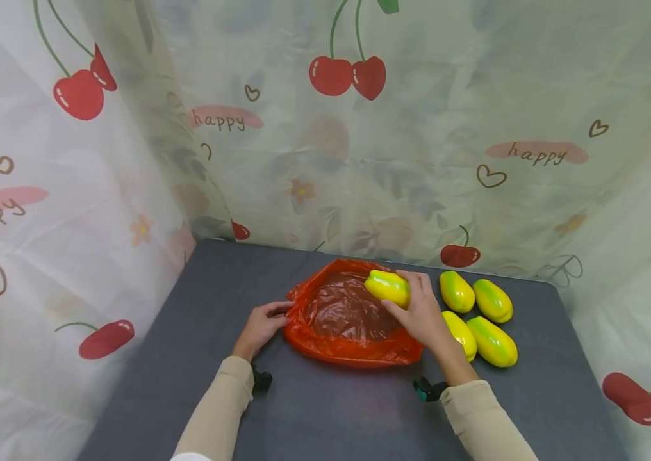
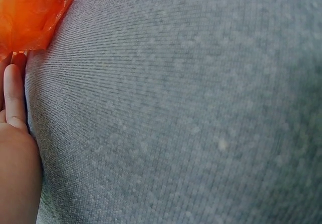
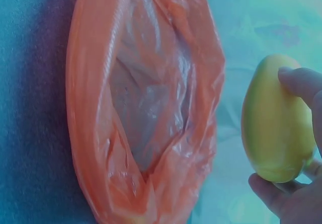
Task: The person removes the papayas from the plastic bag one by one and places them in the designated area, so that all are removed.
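A red plastic bag (image 1: 354, 352) lies on the table with its mouth spread wide and facing up. My left hand (image 1: 262, 328) pinches the bag's left edge, and part of those fingers is hidden by the plastic. In the left wrist view, the fingers (image 2: 15, 90) reach up to the bag (image 2: 30, 15). My right hand (image 1: 420, 314) grips a glossy yellow-green papaya (image 1: 387, 288) over the right side of the bag's mouth. The right wrist view shows thumb and fingers around this papaya (image 3: 276, 118), apart from the bag (image 3: 90, 103).
To the right of the bag, several more papayas (image 1: 493, 341) lie close together on the dark grey table (image 1: 325, 410). One is partly hidden by my right arm. A cherry-printed curtain (image 1: 395, 160) hangs behind the table and at both sides.
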`<state>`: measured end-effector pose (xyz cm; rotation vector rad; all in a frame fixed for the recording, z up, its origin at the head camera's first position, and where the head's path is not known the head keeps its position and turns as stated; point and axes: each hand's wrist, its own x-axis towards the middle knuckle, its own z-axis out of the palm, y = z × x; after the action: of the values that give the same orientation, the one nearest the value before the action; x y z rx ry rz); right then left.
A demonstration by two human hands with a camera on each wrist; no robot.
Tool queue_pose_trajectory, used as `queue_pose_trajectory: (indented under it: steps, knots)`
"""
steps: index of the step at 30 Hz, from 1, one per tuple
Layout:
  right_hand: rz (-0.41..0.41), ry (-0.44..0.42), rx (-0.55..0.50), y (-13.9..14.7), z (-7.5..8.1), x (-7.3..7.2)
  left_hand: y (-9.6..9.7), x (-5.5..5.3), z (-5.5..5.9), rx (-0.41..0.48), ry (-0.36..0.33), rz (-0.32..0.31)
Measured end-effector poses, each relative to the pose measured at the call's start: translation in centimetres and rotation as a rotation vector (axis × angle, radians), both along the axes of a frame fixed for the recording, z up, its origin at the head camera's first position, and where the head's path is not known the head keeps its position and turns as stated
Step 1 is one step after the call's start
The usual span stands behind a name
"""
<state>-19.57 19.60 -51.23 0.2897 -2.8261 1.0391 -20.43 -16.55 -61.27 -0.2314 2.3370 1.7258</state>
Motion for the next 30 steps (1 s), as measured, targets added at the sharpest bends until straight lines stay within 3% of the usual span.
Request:
queue_pose_trajectory:
  steps: [8, 30]
  knots:
    - [-0.036, -0.019, 0.009, 1.7, 0.8, 0.7, 0.0, 0.1, 0.0, 0.002, -0.002, -0.005]
    - [-0.181, 0.049, 0.038, 7.2, 1.5, 2.6, -0.2, 0.0, 0.1, 0.012, -0.015, 0.0]
